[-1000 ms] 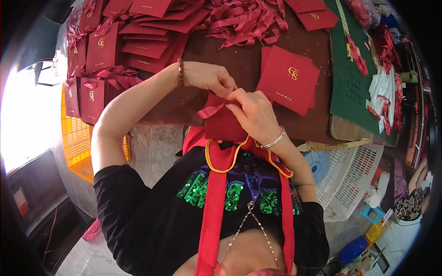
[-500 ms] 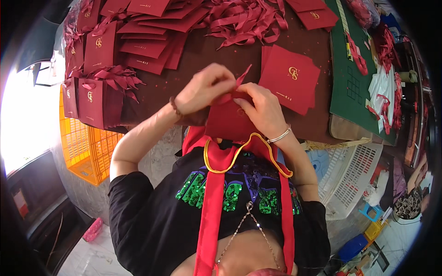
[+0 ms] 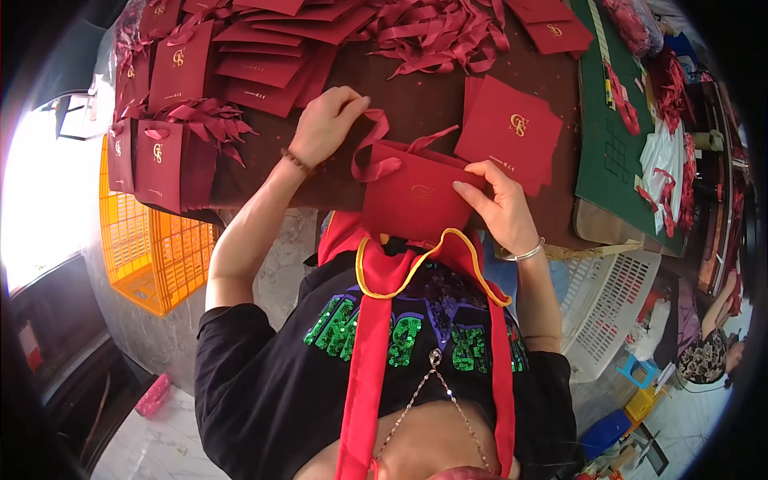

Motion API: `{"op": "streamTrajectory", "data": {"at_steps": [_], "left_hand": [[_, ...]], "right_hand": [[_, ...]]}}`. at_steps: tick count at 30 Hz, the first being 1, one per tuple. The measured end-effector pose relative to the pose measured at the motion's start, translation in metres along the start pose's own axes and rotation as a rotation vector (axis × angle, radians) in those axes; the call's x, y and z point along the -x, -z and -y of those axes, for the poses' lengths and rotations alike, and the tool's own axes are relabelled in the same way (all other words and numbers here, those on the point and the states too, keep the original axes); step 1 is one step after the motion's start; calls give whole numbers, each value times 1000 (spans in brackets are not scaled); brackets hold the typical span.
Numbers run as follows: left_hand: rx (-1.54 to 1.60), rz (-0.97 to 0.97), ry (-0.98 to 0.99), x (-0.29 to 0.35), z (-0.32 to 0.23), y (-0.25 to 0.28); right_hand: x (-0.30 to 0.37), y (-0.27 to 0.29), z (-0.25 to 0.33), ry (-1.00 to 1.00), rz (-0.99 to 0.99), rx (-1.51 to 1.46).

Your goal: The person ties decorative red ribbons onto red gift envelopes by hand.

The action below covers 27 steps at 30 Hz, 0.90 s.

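Note:
A small dark red paper bag (image 3: 416, 196) with a gold emblem lies at the table's near edge, in front of my apron. A red ribbon (image 3: 378, 168) is at its top edge: one end sticks up to the right, while the longer part curls out to the left. My left hand (image 3: 326, 126) is closed, thumb and fingers pinched at the far end of that ribbon, above and left of the bag. With thumb and fingers, my right hand (image 3: 502, 206) grips the bag's upper right corner.
Flat red bags (image 3: 512, 132) lie stacked right of my work. Loose ribbons (image 3: 440, 36) are heaped at the far middle. Finished-looking bags with ribbons (image 3: 160, 164) stand at left, beside more stacked bags (image 3: 264, 68). A green mat (image 3: 616, 144) covers the right; an orange crate (image 3: 156, 256) stands below left.
My left hand has moved away up and left, drawing the ribbon out. My right hand has shifted right and down to the bag's corner, so the bag's front now shows.

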<state>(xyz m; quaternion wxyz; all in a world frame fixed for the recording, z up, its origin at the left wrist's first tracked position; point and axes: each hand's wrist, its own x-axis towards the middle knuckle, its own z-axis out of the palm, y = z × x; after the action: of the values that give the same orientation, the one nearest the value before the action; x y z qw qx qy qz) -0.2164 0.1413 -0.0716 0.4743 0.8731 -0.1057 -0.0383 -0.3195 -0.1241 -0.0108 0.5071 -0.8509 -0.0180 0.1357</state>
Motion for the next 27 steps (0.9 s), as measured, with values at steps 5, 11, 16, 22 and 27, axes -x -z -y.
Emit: {"op": "streamTrajectory", "data": {"at_steps": [5, 11, 16, 22, 27], "left_hand": [[-821, 14, -157, -9, -5, -34], [-89, -62, -55, -10, 22, -20], [1459, -189, 164, 1, 36, 39], [1501, -1, -181, 5, 9, 80], [1256, 2, -32, 19, -50, 50]], "right_hand": [[2, -1, -6, -21, -39, -3], [9, 5, -18, -69, -88, -49], [5, 4, -27, -138, -78, -121], [-1, 3, -34, -108, -61, -62], [0, 2, -24, -75, -99, 61]]}}
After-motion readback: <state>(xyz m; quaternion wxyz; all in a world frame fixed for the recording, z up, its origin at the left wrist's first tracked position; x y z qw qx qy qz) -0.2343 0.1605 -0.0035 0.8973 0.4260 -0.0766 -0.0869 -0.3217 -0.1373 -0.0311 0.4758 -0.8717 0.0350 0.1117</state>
